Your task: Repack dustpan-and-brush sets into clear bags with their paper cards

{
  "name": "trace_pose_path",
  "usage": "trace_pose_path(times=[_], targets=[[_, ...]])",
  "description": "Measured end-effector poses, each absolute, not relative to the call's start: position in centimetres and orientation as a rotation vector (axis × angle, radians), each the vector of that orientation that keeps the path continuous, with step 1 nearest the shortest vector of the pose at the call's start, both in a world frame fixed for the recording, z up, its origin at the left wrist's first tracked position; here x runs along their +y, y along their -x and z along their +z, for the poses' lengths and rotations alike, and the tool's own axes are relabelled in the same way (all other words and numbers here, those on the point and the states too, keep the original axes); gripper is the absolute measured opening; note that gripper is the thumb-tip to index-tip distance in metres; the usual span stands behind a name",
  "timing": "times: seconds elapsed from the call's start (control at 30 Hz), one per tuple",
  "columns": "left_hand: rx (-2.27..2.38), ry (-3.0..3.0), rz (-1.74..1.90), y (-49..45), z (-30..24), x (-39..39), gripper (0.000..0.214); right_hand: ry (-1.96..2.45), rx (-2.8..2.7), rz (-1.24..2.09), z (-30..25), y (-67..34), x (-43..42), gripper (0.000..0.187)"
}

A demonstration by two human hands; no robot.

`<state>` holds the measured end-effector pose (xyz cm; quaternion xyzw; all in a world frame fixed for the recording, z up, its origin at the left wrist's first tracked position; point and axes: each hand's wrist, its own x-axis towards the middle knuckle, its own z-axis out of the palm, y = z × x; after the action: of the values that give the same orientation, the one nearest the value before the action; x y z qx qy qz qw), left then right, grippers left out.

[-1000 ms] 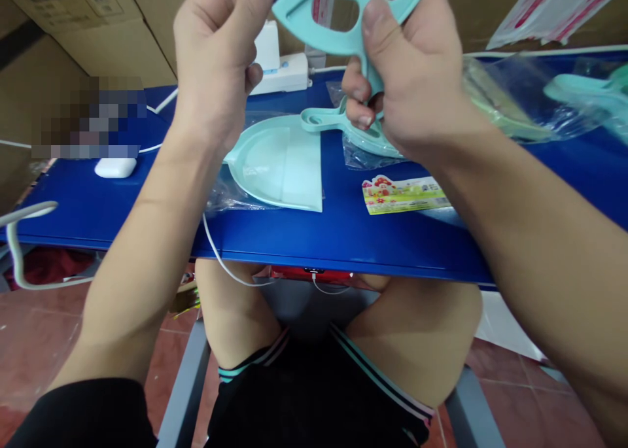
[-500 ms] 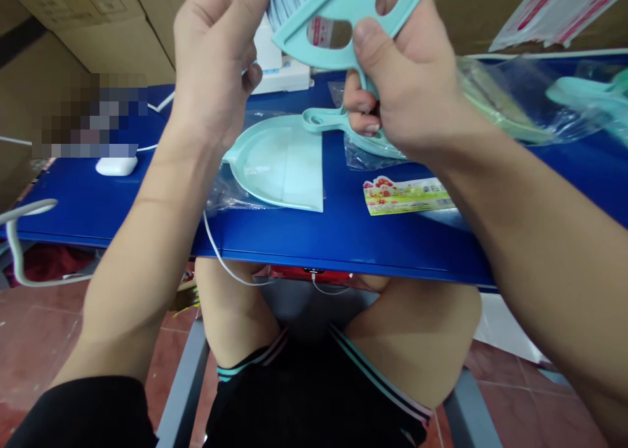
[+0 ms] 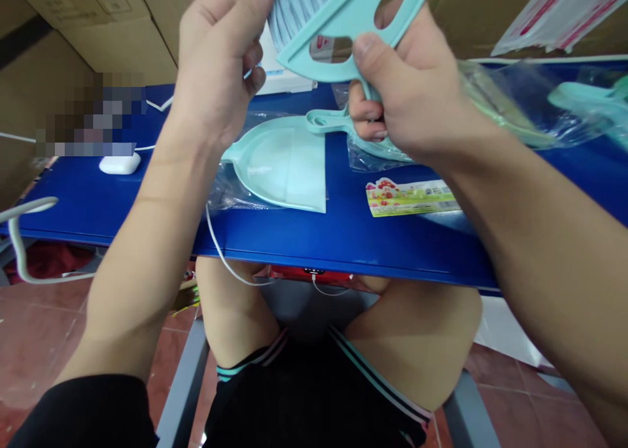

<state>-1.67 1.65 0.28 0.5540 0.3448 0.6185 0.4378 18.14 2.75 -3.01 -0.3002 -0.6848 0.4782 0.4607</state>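
Note:
A turquoise hand brush [image 3: 349, 21] with pale blue-grey bristles is held up at the top of the view, above the table. My right hand [image 3: 409, 82] is closed around its handle, the thumb pressed on the plastic near the cut-out. At the bristle ends, my left hand [image 3: 218, 59] has its fingers pinched; the tips are partly cut off by the upper edge. Below, a turquoise dustpan [image 3: 284, 167] lies on a clear plastic bag. Another turquoise piece [image 3: 326, 120] with a looped handle lies beside it, partly hidden behind my right hand.
The blue table [image 3: 314, 239] carries a colourful label card [image 3: 412, 197], a white earbud case [image 3: 120, 163] and bagged turquoise items [image 3: 583, 98] at the right. A white device [image 3: 289, 82] stands at the back before cardboard boxes [image 3: 98, 16]. White cables hang over the front edge.
The brush and both hands sit slightly lower in view, and more bristles show. Both hands keep their grip; the things on the table stay put.

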Motion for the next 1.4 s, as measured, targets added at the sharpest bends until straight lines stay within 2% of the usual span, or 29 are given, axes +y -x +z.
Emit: trace_pose_path(times=[0.47,0.67,0.97,1.17,1.4], targets=[[1.045,-1.388,1.522,1.8,0.4,2.3,0.044,0.995,-1.569,1.203,-0.8,-16.6,-0.1,0.022],[1.035,-1.405,1.527,1.8,0.3,2.5,0.042,1.016,-1.564,1.19,-0.6,-16.6,-0.3,0.023],[1.08,-1.333,1.535,1.9,0.6,2.7,0.041,1.044,-1.56,1.206,-0.4,-16.4,-0.5,0.014],[1.028,-1.385,1.568,2.3,0.5,2.6,0.042,0.979,-1.567,1.224,-1.0,-16.6,-0.2,0.019],[1.087,-1.512,1.596,2.7,0.1,3.1,0.045,1.002,-1.575,1.23,-1.1,-16.5,-0.1,0.017]])
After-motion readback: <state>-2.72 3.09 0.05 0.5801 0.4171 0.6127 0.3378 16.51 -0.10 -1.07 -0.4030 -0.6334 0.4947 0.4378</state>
